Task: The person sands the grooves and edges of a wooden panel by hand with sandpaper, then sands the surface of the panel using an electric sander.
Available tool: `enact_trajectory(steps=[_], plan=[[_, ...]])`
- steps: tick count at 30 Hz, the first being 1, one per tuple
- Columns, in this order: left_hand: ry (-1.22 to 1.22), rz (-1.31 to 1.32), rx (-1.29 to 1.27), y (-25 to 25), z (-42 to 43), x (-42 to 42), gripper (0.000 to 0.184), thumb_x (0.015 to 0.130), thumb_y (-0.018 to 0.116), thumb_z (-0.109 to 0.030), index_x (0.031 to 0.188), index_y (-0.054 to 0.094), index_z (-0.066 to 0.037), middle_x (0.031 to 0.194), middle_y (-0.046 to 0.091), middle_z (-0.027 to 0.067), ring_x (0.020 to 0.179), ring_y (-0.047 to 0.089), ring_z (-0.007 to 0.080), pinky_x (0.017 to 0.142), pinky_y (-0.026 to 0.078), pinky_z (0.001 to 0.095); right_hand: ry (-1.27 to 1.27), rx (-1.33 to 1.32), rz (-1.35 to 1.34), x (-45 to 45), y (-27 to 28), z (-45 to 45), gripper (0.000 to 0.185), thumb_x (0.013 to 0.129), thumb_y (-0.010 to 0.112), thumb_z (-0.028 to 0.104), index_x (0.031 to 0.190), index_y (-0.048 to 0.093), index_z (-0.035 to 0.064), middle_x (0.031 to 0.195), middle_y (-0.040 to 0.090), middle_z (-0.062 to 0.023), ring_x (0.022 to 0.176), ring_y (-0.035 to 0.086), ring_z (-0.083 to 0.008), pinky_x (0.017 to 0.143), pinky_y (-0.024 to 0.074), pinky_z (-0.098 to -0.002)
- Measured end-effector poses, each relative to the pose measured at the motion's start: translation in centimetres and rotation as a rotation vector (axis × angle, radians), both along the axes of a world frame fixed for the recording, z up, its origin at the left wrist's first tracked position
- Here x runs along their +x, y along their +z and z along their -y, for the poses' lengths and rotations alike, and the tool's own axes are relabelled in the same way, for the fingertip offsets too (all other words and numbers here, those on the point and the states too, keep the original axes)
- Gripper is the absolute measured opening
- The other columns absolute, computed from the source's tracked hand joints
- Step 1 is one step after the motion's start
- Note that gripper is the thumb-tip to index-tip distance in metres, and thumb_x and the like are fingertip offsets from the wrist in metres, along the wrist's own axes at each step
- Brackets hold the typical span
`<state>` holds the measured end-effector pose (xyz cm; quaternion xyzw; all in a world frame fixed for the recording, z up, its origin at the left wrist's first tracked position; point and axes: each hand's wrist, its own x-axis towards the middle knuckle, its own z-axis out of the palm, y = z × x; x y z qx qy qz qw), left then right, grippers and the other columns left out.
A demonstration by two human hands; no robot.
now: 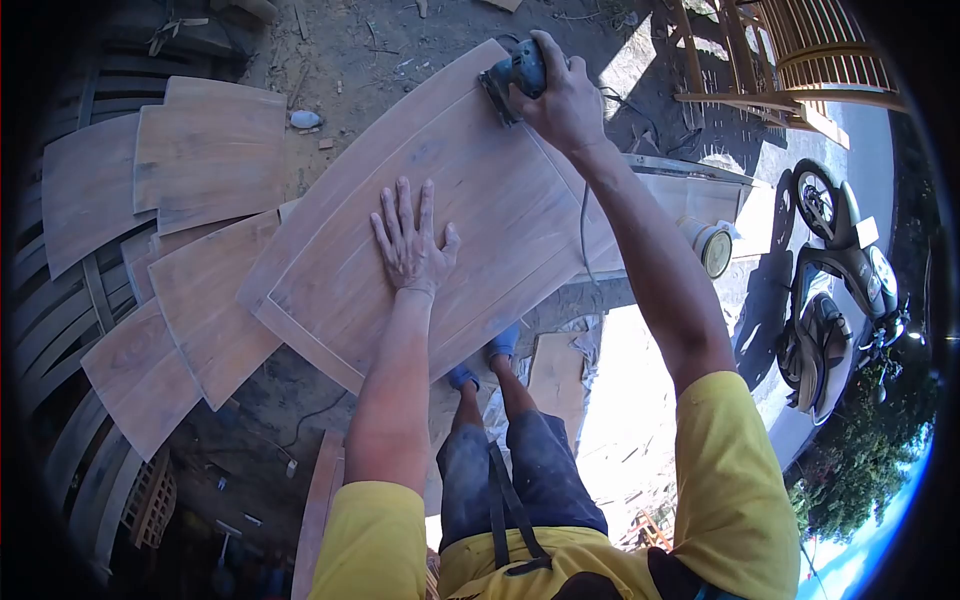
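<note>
A large wooden panel [480, 210] with framed edges lies in front of me, its surface pale and dusty. Fingers spread, my left hand [413, 240] rests flat on the panel left of its middle. At the far right corner of the panel, my right hand [560, 100] is wrapped round a blue-green electric sander [526, 70]. The sander's base sits on the panel near its far edge. A cord [584, 230] hangs down over the panel's right side.
Several loose wooden boards [215, 140] lie stacked at the left on dark slats. Right of the panel stands a round tin [716, 248]. Parked farther right is a motorcycle [835, 290]. A slatted wooden frame [830, 60] stands at the upper right. My feet [462, 377] are just below the panel.
</note>
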<state>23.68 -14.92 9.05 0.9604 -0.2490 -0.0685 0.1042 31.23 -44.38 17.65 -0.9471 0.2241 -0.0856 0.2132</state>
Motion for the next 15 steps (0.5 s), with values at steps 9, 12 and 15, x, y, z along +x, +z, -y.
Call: enact_trajectory(steps=[9,12,15], plan=[[0.033,-0.008,0.011,-0.4,-0.2,0.1,0.095,0.095,0.064,-0.044,0.174,0.022,-0.014,0.181,0.02,0.0118,0.167,0.015,0.0362,0.134,0.01,0.0591,0.001,0.072,-0.008,-8.6,0.3,0.4,0.082,0.083,0.087,0.027,0.156,0.048,0.0282,0.117,0.062,-0.0262,0.088,0.072,-0.0491,0.075,0.0625,-0.0545],[0.032,0.005,-0.001,-0.5,0.1,-0.1,0.094,0.095,0.063,-0.044,0.174,0.021,-0.014,0.181,0.019,0.0118,0.167,0.014,0.0363,0.134,0.01,0.0593,0.008,0.061,-0.013,-11.7,0.7,1.1,0.081,0.084,0.087,0.028,0.155,0.05,0.0283,0.114,0.062,-0.025,0.087,0.072,-0.0486,0.073,0.0622,-0.0548],[0.026,0.014,0.005,-0.6,0.1,0.2,0.094,0.096,0.063,-0.044,0.175,0.021,-0.014,0.181,0.018,0.0119,0.167,0.013,0.0363,0.134,0.009,0.0596,0.242,0.085,-0.103,-16.9,1.2,-0.1,0.082,0.085,0.087,0.029,0.157,0.048,0.0272,0.112,0.061,-0.0233,0.088,0.072,-0.0478,0.072,0.0613,-0.0555]])
